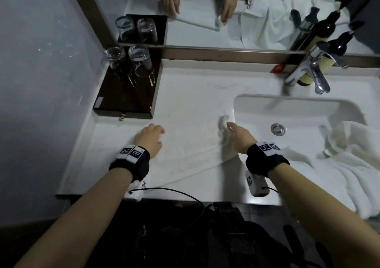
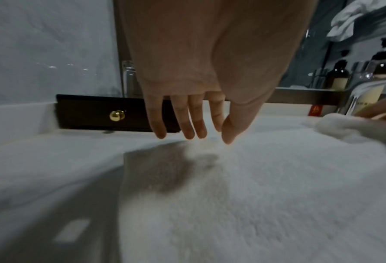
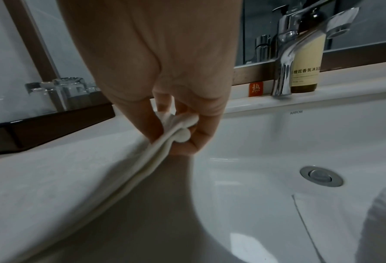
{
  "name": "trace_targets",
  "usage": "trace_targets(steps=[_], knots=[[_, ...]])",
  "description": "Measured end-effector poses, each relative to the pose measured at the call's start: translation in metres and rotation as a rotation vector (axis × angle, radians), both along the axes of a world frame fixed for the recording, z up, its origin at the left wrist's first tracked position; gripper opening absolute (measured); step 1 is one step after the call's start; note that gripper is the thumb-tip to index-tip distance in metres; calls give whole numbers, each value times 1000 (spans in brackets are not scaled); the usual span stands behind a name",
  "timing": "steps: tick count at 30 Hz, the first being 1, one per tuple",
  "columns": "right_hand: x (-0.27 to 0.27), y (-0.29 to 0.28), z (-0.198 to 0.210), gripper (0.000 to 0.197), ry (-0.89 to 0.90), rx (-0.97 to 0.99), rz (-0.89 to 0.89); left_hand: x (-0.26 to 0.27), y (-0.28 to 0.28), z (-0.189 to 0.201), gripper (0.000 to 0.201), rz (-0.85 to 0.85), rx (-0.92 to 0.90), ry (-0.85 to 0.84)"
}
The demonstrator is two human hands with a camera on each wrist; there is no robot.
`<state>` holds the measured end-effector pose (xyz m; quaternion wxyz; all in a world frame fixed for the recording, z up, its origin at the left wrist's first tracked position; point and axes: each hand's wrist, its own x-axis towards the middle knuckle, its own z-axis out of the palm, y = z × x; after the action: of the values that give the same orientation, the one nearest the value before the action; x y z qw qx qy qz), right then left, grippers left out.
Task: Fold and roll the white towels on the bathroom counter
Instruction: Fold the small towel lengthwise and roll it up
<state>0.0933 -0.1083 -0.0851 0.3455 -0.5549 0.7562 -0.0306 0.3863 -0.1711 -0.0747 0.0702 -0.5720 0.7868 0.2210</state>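
Note:
A white towel lies folded flat on the white counter, left of the sink. My left hand rests on its left part with fingers straight; in the left wrist view the left hand hovers just over the towel. My right hand pinches the towel's right end, lifted a little at the sink's edge. The right wrist view shows the right hand with thumb and fingers gripping the layered towel edge. A second white towel lies crumpled over the sink's right side.
A dark wooden tray with two upturned glasses stands at the back left. A chrome faucet and a pump bottle sit behind the sink basin. A mirror runs along the back wall.

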Motion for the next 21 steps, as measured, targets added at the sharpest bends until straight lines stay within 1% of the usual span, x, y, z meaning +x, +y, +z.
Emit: trace_targets(steps=[2,3,5,7,10,13,16,19,21], knots=[[-2,-3,0,54,-7,-34,-22,-6,-5,-5,42,4,12,-85],[-3,-6,1,51,-12,-64,-36,-5,-7,-7,41,15,16,-113],[-4,-14,4,46,-22,-154,-57,1,-10,-11,32,34,45,-133],[-2,-27,6,41,-39,-244,-69,10,-12,-13,23,61,114,-101],[2,-54,8,46,-65,-305,-66,23,-9,-17,23,152,154,-49],[9,-87,8,53,-49,-304,5,33,-2,-19,23,231,152,-28],[19,-122,8,47,-60,-295,63,38,8,-19,18,303,160,-2],[32,-150,7,45,-53,-363,137,38,17,-18,18,378,171,46],[38,-164,5,43,-51,-392,161,37,22,-17,20,399,204,62]])
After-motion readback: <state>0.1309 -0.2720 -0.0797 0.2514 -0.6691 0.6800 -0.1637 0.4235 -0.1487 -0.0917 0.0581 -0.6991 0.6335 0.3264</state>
